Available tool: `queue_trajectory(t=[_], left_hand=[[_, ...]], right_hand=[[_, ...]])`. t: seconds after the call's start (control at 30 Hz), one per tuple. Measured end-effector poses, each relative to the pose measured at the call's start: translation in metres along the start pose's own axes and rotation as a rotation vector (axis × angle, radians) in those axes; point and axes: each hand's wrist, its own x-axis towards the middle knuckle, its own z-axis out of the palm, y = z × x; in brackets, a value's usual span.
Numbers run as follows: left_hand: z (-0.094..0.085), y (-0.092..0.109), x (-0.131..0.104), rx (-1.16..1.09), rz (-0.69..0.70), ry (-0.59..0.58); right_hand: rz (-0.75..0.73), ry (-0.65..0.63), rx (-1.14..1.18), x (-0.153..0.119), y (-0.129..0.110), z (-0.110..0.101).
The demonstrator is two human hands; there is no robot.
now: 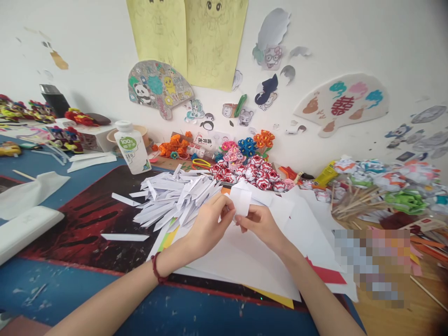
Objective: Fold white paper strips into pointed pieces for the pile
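Between my two hands I hold a small white piece of paper (241,199) upright, a little above a stack of white sheets (241,256). The fingers of my left hand (212,221) are closed in a pinch at the paper's lower left edge. My right hand (261,224) grips its lower right edge between thumb and fingers. Just left of the paper lies a heap of folded white paper strips (168,200). One loose folded strip (124,237) rests apart on the dark mat.
A white bottle (132,148) stands behind the heap. Red-and-white paper flowers (257,173) line the back by the wall. Wooden sticks (360,203) lie at right among more paper flowers (406,200). A white case (28,231) sits at the left on the blue table (87,291).
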Motion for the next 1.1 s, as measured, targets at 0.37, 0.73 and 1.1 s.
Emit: queue_trajectory(t=[0.37,0.73,1.1], left_hand=[[0.0014,-0.0018,0.0019,-0.105,-0.045,0.026],[-0.0037,-0.005,0.0069,-0.096,-0.113,-0.12],[-0.0058,-0.0029,0.0041,-0.081,-0.078,-0.127]], right_hand=[[-0.054,0.073,-0.01,-0.0015,-0.0042,0.0],[-0.116,0.084,0.003,-0.001,-0.001,-0.0038],[-0.111,0.098,-0.011,-0.002,-0.003,-0.0043]])
